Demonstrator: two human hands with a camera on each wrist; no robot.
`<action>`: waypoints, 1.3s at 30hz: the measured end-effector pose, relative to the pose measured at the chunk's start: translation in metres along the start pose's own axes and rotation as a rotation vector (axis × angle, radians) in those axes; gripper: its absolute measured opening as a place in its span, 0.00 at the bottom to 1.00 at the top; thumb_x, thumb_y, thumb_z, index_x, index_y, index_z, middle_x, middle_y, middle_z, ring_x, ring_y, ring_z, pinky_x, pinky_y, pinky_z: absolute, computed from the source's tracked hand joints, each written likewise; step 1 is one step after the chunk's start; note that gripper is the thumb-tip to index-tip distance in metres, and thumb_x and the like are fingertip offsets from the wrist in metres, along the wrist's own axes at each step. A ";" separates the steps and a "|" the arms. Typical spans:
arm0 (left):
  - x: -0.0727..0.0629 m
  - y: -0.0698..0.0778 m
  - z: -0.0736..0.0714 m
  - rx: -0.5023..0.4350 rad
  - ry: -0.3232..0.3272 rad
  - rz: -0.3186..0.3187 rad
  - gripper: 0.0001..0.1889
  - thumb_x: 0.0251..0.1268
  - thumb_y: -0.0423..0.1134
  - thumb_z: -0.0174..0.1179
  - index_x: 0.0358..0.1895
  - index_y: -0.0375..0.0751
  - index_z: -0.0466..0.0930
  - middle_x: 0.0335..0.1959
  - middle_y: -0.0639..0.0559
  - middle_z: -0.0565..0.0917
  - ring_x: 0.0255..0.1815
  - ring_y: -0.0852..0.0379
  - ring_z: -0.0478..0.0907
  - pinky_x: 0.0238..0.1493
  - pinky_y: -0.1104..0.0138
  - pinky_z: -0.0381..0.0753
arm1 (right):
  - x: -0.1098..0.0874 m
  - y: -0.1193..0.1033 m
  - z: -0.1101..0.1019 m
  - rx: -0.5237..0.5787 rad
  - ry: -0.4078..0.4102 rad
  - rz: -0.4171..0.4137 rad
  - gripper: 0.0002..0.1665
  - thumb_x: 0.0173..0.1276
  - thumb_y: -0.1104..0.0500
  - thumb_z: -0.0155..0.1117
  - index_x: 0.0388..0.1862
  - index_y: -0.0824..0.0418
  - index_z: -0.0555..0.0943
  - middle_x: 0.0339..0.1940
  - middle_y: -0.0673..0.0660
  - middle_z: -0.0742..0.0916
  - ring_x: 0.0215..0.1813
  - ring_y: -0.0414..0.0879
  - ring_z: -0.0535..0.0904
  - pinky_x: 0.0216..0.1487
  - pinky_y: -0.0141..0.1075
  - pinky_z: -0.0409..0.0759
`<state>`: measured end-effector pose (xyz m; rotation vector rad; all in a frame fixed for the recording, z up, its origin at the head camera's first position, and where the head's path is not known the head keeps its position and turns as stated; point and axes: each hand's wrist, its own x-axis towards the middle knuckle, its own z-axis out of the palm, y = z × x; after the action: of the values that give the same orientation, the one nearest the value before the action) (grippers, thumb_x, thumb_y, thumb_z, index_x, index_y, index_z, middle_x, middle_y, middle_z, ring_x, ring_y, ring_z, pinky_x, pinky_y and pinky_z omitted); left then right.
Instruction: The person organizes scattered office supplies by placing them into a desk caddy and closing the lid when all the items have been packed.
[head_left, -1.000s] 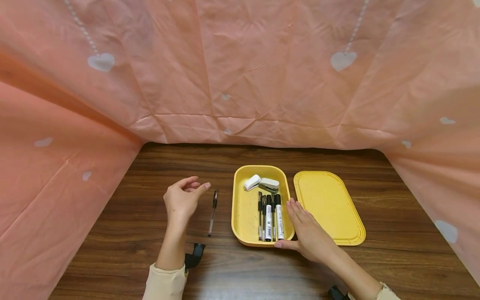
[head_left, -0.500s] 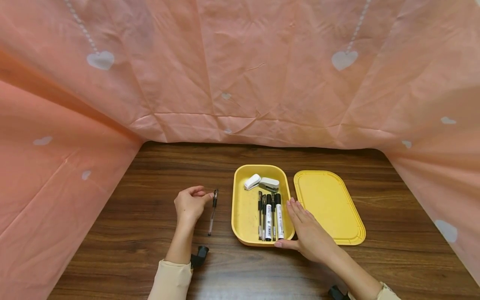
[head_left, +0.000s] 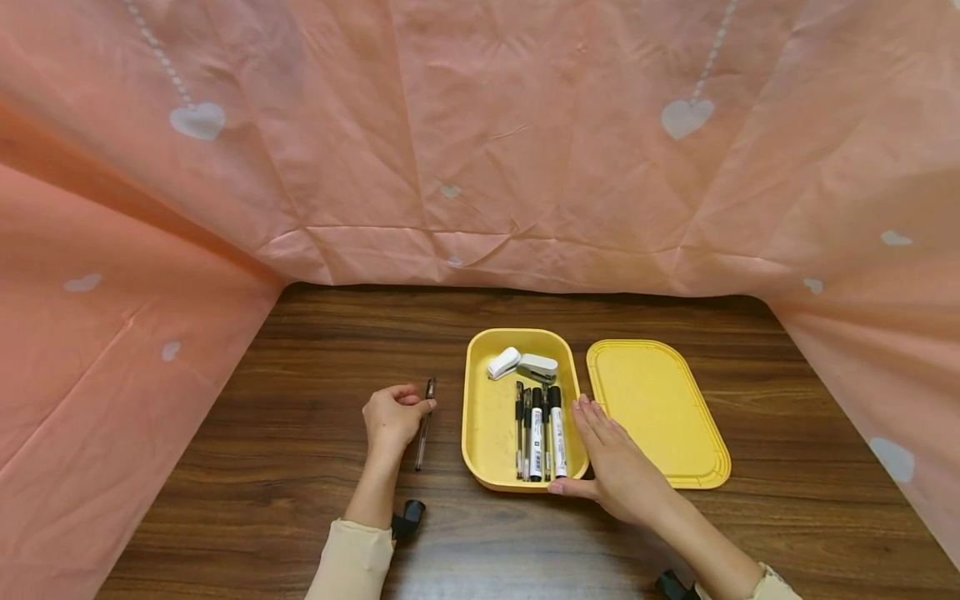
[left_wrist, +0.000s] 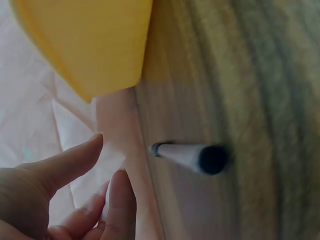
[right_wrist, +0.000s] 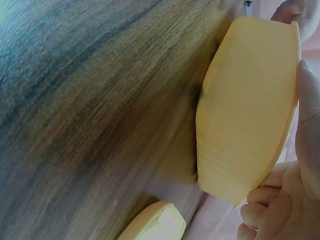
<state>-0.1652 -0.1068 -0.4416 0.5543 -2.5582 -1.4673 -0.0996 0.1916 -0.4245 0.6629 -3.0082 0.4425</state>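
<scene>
A black-capped clear pen [head_left: 423, 437] lies on the wooden table. My left hand [head_left: 393, 418] is over its upper part; in the left wrist view the thumb [left_wrist: 82, 155] and index finger stand apart, with the pen [left_wrist: 185, 156] beyond them. To the right is a yellow box [head_left: 480, 467] without its lid. My right hand [head_left: 618, 475] rests along its right side, fingers straight, thumb at the near rim. Inside the box lie several black pens [head_left: 519, 433], two white markers [head_left: 536, 437] with black caps, and two small white staplers [head_left: 537, 367].
The yellow lid [head_left: 660, 417] lies flat right of the box, partly behind my right hand. Pink cloth [head_left: 480, 167] with white hearts hangs around the back and sides of the table [head_left: 360, 325]. Black straps [head_left: 408, 518] sit at my wrists.
My left hand has moved right and slightly toward me, down to the pen, and its thumb now overlaps the pen in the head view. The right hand and the box have stayed put.
</scene>
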 end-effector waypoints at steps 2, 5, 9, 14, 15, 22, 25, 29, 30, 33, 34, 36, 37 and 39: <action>0.000 -0.002 0.002 0.000 -0.002 -0.009 0.19 0.46 0.35 0.74 0.44 0.32 0.85 0.34 0.40 0.88 0.34 0.49 0.85 0.34 0.64 0.82 | 0.000 0.000 0.000 0.002 -0.002 0.001 0.65 0.56 0.26 0.59 0.74 0.72 0.56 0.76 0.70 0.61 0.77 0.64 0.56 0.72 0.58 0.61; -0.001 -0.004 0.005 0.004 -0.008 -0.016 0.19 0.46 0.34 0.74 0.44 0.31 0.85 0.34 0.40 0.88 0.34 0.49 0.85 0.33 0.64 0.82 | 0.000 -0.001 0.000 0.005 0.001 0.000 0.65 0.55 0.26 0.60 0.74 0.72 0.56 0.76 0.71 0.61 0.77 0.64 0.56 0.72 0.58 0.61; -0.002 -0.007 0.009 0.003 -0.022 -0.032 0.19 0.47 0.34 0.74 0.45 0.31 0.85 0.34 0.40 0.87 0.35 0.48 0.85 0.33 0.64 0.82 | 0.000 -0.001 -0.001 0.010 0.003 0.000 0.65 0.55 0.26 0.60 0.74 0.73 0.56 0.75 0.71 0.61 0.76 0.65 0.56 0.71 0.59 0.61; -0.001 -0.010 0.012 -0.002 -0.026 -0.043 0.19 0.47 0.33 0.74 0.45 0.31 0.85 0.35 0.39 0.87 0.35 0.48 0.84 0.36 0.62 0.83 | 0.001 -0.001 -0.001 0.022 -0.013 0.009 0.65 0.55 0.26 0.60 0.74 0.72 0.55 0.76 0.71 0.60 0.77 0.64 0.55 0.72 0.59 0.59; 0.000 -0.011 0.013 0.001 -0.025 -0.039 0.19 0.46 0.33 0.74 0.45 0.30 0.85 0.35 0.39 0.87 0.35 0.48 0.85 0.36 0.61 0.83 | 0.001 -0.001 -0.001 0.023 -0.014 0.011 0.65 0.55 0.26 0.60 0.74 0.72 0.55 0.76 0.71 0.60 0.77 0.64 0.55 0.72 0.59 0.59; 0.003 -0.014 0.014 0.042 -0.038 -0.034 0.18 0.45 0.32 0.73 0.42 0.28 0.84 0.35 0.38 0.88 0.37 0.45 0.86 0.39 0.58 0.82 | 0.000 0.000 -0.001 0.022 -0.020 0.014 0.65 0.55 0.26 0.59 0.74 0.72 0.55 0.76 0.71 0.60 0.77 0.64 0.55 0.72 0.59 0.59; 0.003 -0.014 0.015 0.062 -0.045 -0.033 0.18 0.46 0.33 0.74 0.43 0.29 0.85 0.36 0.38 0.88 0.38 0.45 0.86 0.40 0.57 0.83 | 0.000 -0.001 -0.002 0.020 -0.017 0.013 0.65 0.55 0.26 0.60 0.74 0.72 0.55 0.76 0.71 0.60 0.77 0.65 0.55 0.72 0.59 0.60; 0.004 -0.012 0.017 0.101 -0.048 -0.033 0.16 0.47 0.32 0.73 0.42 0.31 0.85 0.35 0.41 0.88 0.36 0.48 0.85 0.39 0.58 0.82 | 0.000 -0.001 -0.003 0.019 -0.010 0.007 0.65 0.55 0.26 0.60 0.74 0.73 0.55 0.76 0.71 0.60 0.77 0.65 0.55 0.72 0.59 0.60; 0.004 -0.012 0.017 0.113 -0.044 -0.031 0.15 0.47 0.32 0.72 0.41 0.32 0.85 0.34 0.42 0.88 0.36 0.48 0.84 0.39 0.58 0.82 | 0.000 -0.001 -0.003 0.018 -0.010 0.006 0.65 0.55 0.26 0.60 0.74 0.73 0.55 0.76 0.71 0.60 0.77 0.65 0.55 0.72 0.59 0.60; 0.006 -0.012 0.018 0.134 -0.033 -0.031 0.12 0.48 0.31 0.70 0.38 0.33 0.86 0.33 0.43 0.87 0.37 0.47 0.83 0.41 0.56 0.80 | 0.000 -0.001 -0.002 0.019 -0.020 0.009 0.65 0.56 0.26 0.59 0.74 0.72 0.55 0.76 0.71 0.59 0.77 0.64 0.55 0.72 0.58 0.60; 0.006 -0.012 0.018 0.141 -0.028 -0.029 0.11 0.47 0.31 0.70 0.37 0.34 0.86 0.32 0.43 0.87 0.37 0.46 0.83 0.42 0.55 0.80 | 0.000 -0.001 -0.002 0.019 -0.021 0.008 0.65 0.56 0.26 0.59 0.74 0.72 0.55 0.76 0.71 0.59 0.77 0.65 0.55 0.72 0.59 0.60; 0.007 -0.013 0.018 0.153 -0.021 -0.023 0.10 0.47 0.31 0.69 0.36 0.34 0.86 0.32 0.43 0.88 0.38 0.45 0.82 0.43 0.54 0.79 | 0.000 -0.001 -0.002 0.020 -0.023 0.009 0.65 0.56 0.26 0.59 0.74 0.72 0.55 0.76 0.71 0.59 0.77 0.65 0.55 0.72 0.59 0.60; 0.007 -0.013 0.018 0.155 -0.021 -0.022 0.10 0.47 0.31 0.69 0.35 0.34 0.87 0.32 0.43 0.88 0.38 0.44 0.82 0.43 0.53 0.79 | 0.000 -0.001 -0.002 0.021 -0.023 0.011 0.65 0.55 0.26 0.59 0.74 0.72 0.55 0.76 0.71 0.59 0.77 0.64 0.55 0.72 0.59 0.60; 0.007 -0.013 0.017 0.161 -0.021 -0.021 0.09 0.47 0.31 0.69 0.35 0.35 0.87 0.31 0.44 0.88 0.38 0.44 0.83 0.43 0.53 0.79 | 0.000 -0.001 -0.002 0.021 -0.023 0.015 0.65 0.55 0.26 0.59 0.75 0.72 0.55 0.76 0.71 0.59 0.77 0.64 0.55 0.72 0.59 0.59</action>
<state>-0.1738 -0.1014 -0.4621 0.5910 -2.7113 -1.2865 -0.0993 0.1918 -0.4222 0.6523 -3.0364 0.4714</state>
